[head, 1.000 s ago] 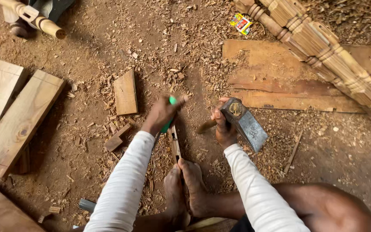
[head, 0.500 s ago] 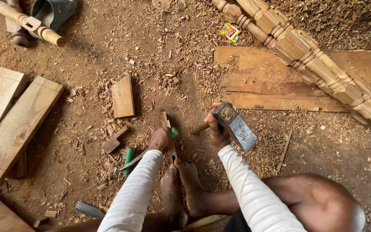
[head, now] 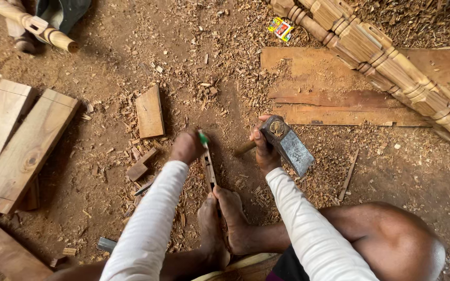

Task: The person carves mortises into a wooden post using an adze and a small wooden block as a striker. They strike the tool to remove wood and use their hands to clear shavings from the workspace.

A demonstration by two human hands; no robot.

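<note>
My left hand [head: 187, 147] grips a green-handled chisel [head: 202, 138] set on a narrow strip of wood [head: 209, 169] that lies on the dirt floor. My two bare feet [head: 224, 218] press down on the near end of that strip. My right hand [head: 264, 151] holds a hammer with a heavy metal head [head: 286, 144] and a wooden handle [head: 244, 148], raised just right of the chisel. Both arms wear white sleeves.
Wood chips cover the dirt floor. A small board [head: 149, 112] lies ahead on the left, two thick planks [head: 14, 140] at far left, flat boards [head: 339, 99] and turned wooden posts [head: 386, 57] at upper right. Another turned post [head: 32, 26] lies top left.
My left hand dropped close to the feet, then moved back up the strip with the chisel. The hammer stayed raised at the right.
</note>
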